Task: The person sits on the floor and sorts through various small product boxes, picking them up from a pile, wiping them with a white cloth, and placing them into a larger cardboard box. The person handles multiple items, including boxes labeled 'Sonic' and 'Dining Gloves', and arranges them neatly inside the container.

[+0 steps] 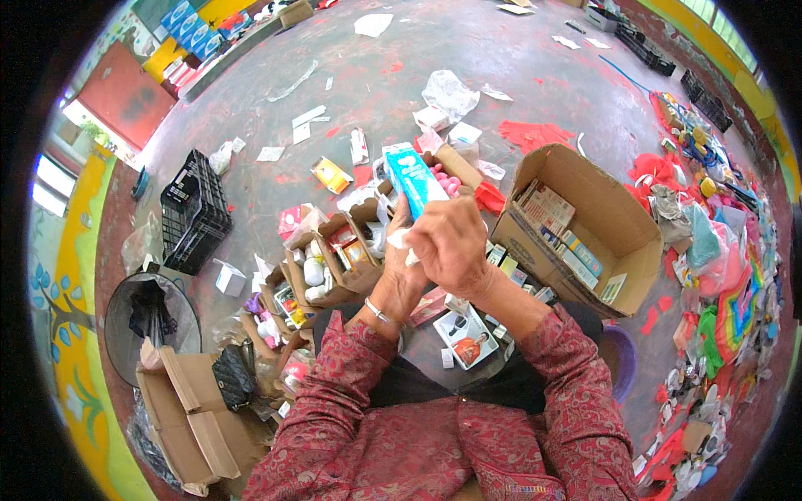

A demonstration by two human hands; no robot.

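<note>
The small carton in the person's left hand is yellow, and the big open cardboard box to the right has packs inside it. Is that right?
Not quite: the small carton in the left hand is blue and white, as the head view shows. The big open cardboard box to the right does have packs inside it.

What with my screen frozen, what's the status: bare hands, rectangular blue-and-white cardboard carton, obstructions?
Left bare hand holding blue-and-white carton. Right bare hand curled at its near end, grip hidden. Open brown cardboard box to the right, blocking neither hand.
</note>
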